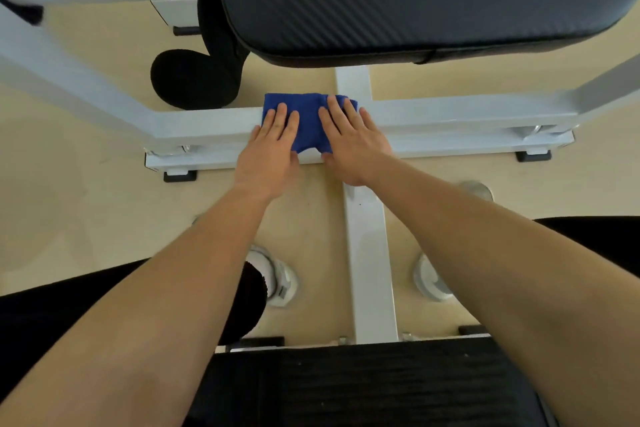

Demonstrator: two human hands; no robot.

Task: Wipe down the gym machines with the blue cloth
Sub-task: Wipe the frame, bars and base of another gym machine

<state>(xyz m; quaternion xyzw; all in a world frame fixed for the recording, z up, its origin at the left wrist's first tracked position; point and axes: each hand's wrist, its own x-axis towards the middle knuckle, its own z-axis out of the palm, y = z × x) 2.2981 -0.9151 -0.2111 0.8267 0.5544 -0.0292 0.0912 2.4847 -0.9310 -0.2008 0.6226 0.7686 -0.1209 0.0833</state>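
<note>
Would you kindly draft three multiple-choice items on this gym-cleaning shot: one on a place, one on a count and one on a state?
1. Where does the blue cloth lie?
A. on the black seat pad
B. on the white crossbar of the machine frame
C. on the floor

2. How many hands touch the cloth?
A. none
B. one
C. two

3. How do the fingers lie on the cloth?
A. straight and pressed flat
B. curled into fists
C. pinching one corner in the air

Answers:
1 B, since the cloth is draped over the crossbar, beside its junction with the centre beam.
2 C, since the left hand and the right hand both rest on it.
3 A, since both hands' fingers are extended flat over the cloth.
</note>
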